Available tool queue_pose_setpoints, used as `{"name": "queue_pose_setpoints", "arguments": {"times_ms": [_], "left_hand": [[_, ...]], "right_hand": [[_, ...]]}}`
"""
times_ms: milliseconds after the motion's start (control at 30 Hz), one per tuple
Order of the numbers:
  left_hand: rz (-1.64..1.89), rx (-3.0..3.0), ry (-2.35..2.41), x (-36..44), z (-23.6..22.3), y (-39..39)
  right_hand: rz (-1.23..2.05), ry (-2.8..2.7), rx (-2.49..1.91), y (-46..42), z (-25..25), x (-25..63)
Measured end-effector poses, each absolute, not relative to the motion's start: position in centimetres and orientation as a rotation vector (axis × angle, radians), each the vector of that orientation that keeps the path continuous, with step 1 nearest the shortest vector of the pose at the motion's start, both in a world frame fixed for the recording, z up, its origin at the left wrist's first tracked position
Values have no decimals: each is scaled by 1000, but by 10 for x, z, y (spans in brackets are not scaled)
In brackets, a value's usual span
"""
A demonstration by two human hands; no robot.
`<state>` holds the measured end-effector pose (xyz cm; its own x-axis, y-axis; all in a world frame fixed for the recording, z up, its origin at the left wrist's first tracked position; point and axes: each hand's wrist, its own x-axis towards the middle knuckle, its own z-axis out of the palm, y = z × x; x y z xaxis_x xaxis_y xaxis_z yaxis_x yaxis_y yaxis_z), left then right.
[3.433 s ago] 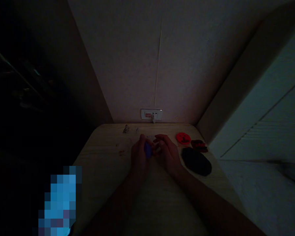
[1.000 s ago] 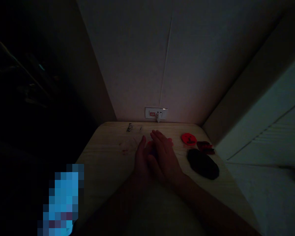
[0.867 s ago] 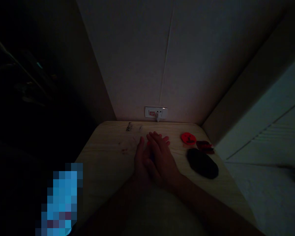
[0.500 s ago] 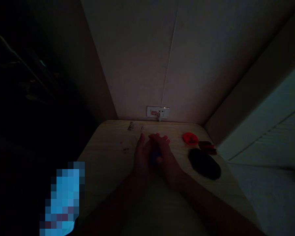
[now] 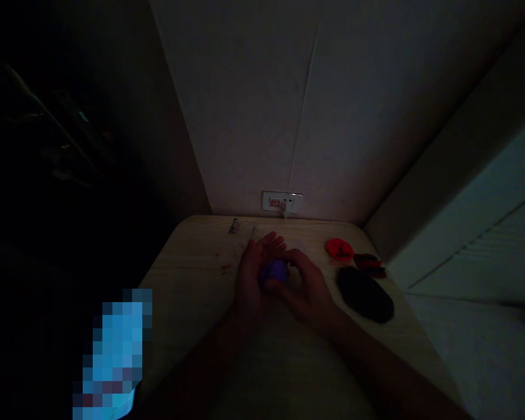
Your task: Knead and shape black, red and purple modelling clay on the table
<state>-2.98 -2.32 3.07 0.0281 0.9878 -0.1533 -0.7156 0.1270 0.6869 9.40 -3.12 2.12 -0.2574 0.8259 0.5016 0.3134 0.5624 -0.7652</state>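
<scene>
A rounded purple ball of modelling clay [image 5: 275, 272] sits between my hands above the wooden table [image 5: 184, 291]. My left hand [image 5: 248, 277] cradles it in a tilted palm, its fingers stretched forward. Around the ball's right side curve the thumb and fingers of my right hand [image 5: 308, 286], which grip it. To the right lie a flat red disc [image 5: 339, 249] with dark marks, some dark red strips [image 5: 370, 265] and a flat black oval piece [image 5: 365, 294]. Dim light hides the finer detail of these pieces.
A wall socket [image 5: 282, 202] with a plug in it is just above the table's back edge. Small reddish smears [image 5: 226, 269] and a dark mark [image 5: 234, 226] show on the tabletop. At lower left glows a pixelated blue shape [image 5: 118, 344]. A pale panel [image 5: 476, 233] borders the right side.
My right hand has shifted from lying over the left palm to gripping the purple ball with curved fingers. More of the ball shows now. The left hand stays nearly in place.
</scene>
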Motion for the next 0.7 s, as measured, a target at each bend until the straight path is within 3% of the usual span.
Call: {"name": "queue_pose_setpoints", "arguments": {"times_ms": [400, 700], "left_hand": [[1359, 1039, 960, -31, 18, -17], [1379, 1104, 1026, -35, 21, -20]], "right_hand": [[1293, -993, -857, -4, 6, 100], [1333, -977, -903, -3, 6, 105]]}}
